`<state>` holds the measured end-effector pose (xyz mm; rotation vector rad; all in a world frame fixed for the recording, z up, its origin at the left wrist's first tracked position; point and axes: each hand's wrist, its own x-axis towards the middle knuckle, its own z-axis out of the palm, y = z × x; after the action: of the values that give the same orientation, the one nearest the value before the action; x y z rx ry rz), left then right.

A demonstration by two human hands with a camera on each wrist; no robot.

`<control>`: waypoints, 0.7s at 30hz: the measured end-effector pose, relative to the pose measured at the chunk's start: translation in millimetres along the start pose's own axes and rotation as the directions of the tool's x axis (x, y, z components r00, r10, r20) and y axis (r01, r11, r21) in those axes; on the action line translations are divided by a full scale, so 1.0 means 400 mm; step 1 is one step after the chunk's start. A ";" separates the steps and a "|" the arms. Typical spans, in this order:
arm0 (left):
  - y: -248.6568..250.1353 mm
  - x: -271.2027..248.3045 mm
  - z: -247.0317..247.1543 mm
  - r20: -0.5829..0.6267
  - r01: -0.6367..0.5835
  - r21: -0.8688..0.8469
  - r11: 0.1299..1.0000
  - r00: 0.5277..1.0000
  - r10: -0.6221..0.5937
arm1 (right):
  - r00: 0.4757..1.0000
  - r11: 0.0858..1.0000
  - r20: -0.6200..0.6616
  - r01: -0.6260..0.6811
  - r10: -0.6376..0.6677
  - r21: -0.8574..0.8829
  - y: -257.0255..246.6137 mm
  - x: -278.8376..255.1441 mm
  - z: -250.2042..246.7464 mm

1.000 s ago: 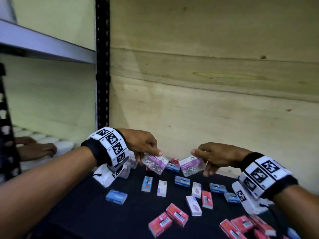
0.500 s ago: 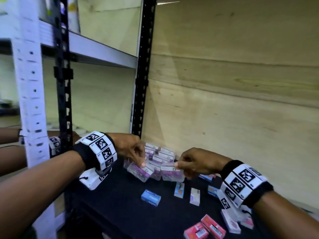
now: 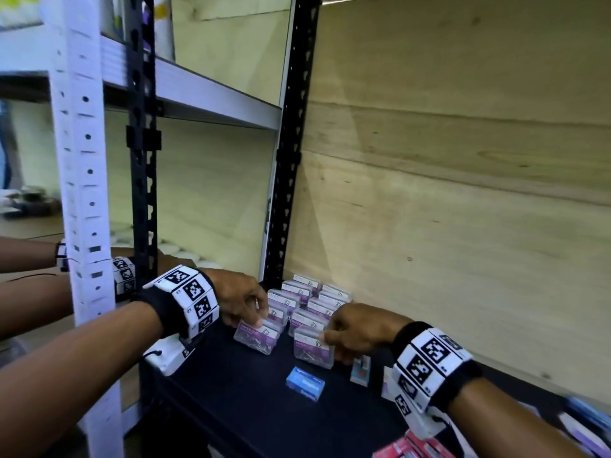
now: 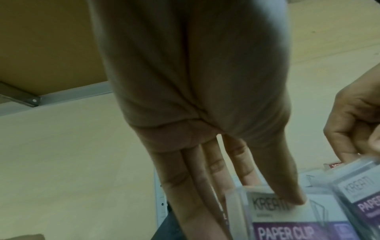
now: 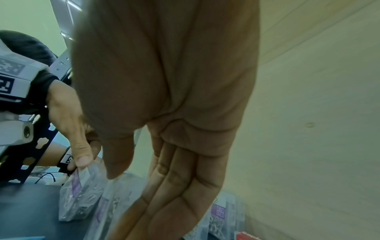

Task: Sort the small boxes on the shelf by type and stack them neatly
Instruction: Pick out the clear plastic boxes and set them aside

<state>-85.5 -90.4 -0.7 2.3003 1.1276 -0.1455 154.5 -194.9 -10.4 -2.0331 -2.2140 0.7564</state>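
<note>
Two rows of clear paper clip boxes with purple labels (image 3: 307, 300) stand at the back left corner of the black shelf (image 3: 251, 411). My left hand (image 3: 261, 323) pinches one more such box (image 3: 258, 337) by its top, at the front of the left row; its thumb lies on the label (image 4: 287, 216). My right hand (image 3: 322, 338) grips a second clear box (image 3: 312, 350) at the front of the right row, thumb on one side and fingers on the other (image 5: 115, 203). Both boxes seem to touch the shelf.
A blue box (image 3: 305, 386) lies flat just in front of the two held boxes, and a small pale box (image 3: 360, 371) lies under my right wrist. Red boxes (image 3: 410, 449) lie at the lower right. A black upright (image 3: 287, 193) and plywood wall (image 3: 463, 226) close the corner.
Both hands have carried their clear boxes left and down, from mid-air over the scattered boxes to the front of the rows in the corner. The view has swung left.
</note>
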 end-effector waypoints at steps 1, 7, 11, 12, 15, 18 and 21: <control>-0.003 0.001 -0.001 -0.001 0.003 -0.003 1.000 1.000 -0.003 | 1.000 1.000 0.000 -0.003 0.003 0.015 -0.003 0.005 0.002; -0.017 0.005 -0.005 -0.039 0.003 0.016 1.000 0.999 -0.002 | 1.000 1.000 -0.007 0.001 -0.001 0.011 -0.025 0.020 0.012; -0.023 0.008 -0.002 -0.066 0.003 0.030 1.000 0.998 -0.001 | 1.000 1.000 -0.008 0.005 -0.005 -0.005 -0.038 0.024 0.016; -0.025 0.008 -0.001 -0.070 0.005 0.036 0.999 0.998 -0.002 | 1.000 1.000 -0.006 0.006 -0.006 -0.001 -0.040 0.023 0.017; -0.022 0.004 -0.003 -0.082 0.011 0.085 0.996 0.997 -0.004 | 1.000 1.000 -0.004 0.004 -0.004 0.021 -0.048 0.018 0.018; -0.005 -0.011 -0.014 -0.101 0.017 0.175 0.985 0.995 0.001 | 1.000 1.000 -0.011 -0.004 0.005 0.028 -0.050 0.013 0.015; 0.012 -0.023 -0.034 -0.143 0.016 0.271 0.962 0.989 0.024 | 0.999 1.000 -0.040 0.004 -0.003 0.025 -0.044 0.005 0.011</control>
<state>-89.8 -91.8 15.6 2.5914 1.2417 -0.1401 136.3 -194.6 -8.2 -2.0142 -2.1749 0.7335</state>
